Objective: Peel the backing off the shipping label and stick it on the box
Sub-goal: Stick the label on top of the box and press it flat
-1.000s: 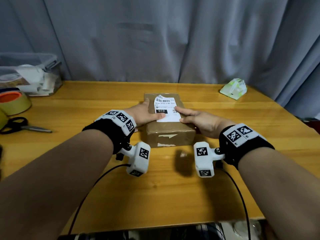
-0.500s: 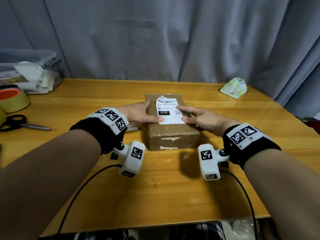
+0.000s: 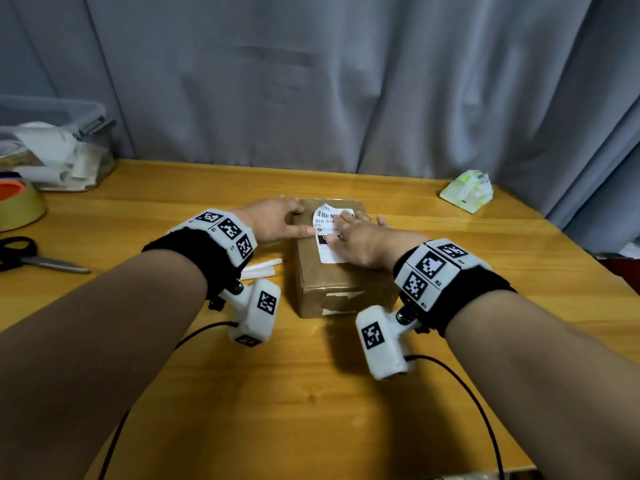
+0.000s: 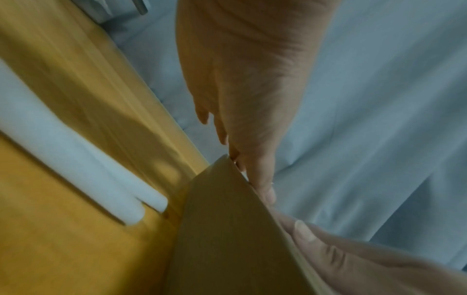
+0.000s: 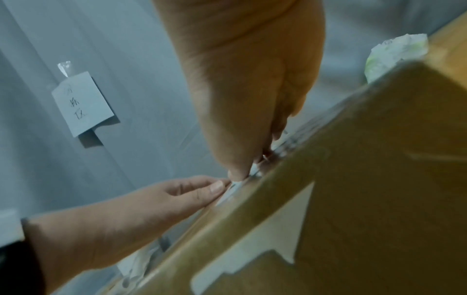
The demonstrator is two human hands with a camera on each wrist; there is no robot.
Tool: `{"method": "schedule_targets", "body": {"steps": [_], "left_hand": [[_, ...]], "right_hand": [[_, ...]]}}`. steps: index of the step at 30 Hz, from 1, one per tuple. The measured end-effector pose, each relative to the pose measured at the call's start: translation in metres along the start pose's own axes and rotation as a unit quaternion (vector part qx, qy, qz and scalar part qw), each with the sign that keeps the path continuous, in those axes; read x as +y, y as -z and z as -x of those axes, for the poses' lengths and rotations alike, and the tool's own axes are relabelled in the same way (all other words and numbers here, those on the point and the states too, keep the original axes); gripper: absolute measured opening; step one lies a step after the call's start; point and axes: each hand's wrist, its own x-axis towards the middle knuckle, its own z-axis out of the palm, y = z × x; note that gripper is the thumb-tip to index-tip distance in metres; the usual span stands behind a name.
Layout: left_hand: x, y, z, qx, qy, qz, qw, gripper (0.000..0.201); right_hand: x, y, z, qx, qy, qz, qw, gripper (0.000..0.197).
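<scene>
A brown cardboard box [image 3: 343,285] sits mid-table. The white shipping label [image 3: 329,221] lies on its top, its far left corner curled up. My right hand [image 3: 353,233] lies flat on the label with straight fingers pressing it down. My left hand [image 3: 277,220] rests on the box's left top edge, its index finger stretched to the label's left edge. The right wrist view has the box [image 5: 366,179] with my right hand [image 5: 242,119] pressing the label edge and my left hand [image 5: 151,199] beside it. The left wrist view shows the box [image 4: 227,229] and my left hand [image 4: 240,119].
White backing strips [image 3: 259,268] lie on the table left of the box. Scissors [image 3: 31,258], a tape roll [image 3: 17,206] and a clear plastic bin [image 3: 52,147] stand at the left. A green-white packet [image 3: 467,190] lies at the back right. A grey curtain hangs behind.
My right hand has slid left from the label's right edge onto the label and now covers much of it. My left hand stays on the box's left edge.
</scene>
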Motion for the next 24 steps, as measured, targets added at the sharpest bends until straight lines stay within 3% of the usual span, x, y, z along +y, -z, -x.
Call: {"method": "schedule_targets", "body": {"steps": [8,13,15,17,19,20,22,24], "left_hand": [[-0.014,-0.007,-0.004,0.034,-0.044,0.049,0.997,0.047],[-0.027,-0.007,-0.009,0.023,-0.063,0.109,0.992,0.045],[-0.028,-0.008,-0.010,0.031,-0.061,0.140,0.988,0.045],[-0.025,-0.007,-0.009,0.041,-0.040,0.168,0.984,0.043],[-0.016,-0.003,-0.011,0.072,-0.013,0.125,0.990,0.039],[-0.007,-0.001,-0.010,0.086,-0.002,0.076,0.993,0.039],[0.015,-0.002,-0.008,0.084,-0.018,-0.017,0.996,0.046],[0.040,-0.012,-0.005,0.027,-0.085,-0.068,0.994,0.054]], "right_hand": [[-0.034,-0.006,-0.031,0.003,-0.012,-0.014,1.000,0.072],[-0.044,-0.003,-0.045,0.022,0.005,-0.030,0.999,0.077],[-0.039,0.000,-0.043,0.020,0.046,-0.087,0.995,0.074],[-0.029,0.004,-0.036,0.019,0.101,-0.234,0.967,0.065],[-0.013,0.009,-0.027,0.045,0.102,-0.369,0.923,0.066],[-0.003,0.010,-0.025,0.074,0.077,-0.376,0.920,0.066],[0.016,0.008,-0.023,0.110,0.008,-0.296,0.949,0.059],[0.033,-0.001,-0.024,0.088,-0.044,-0.205,0.974,0.054]]}}
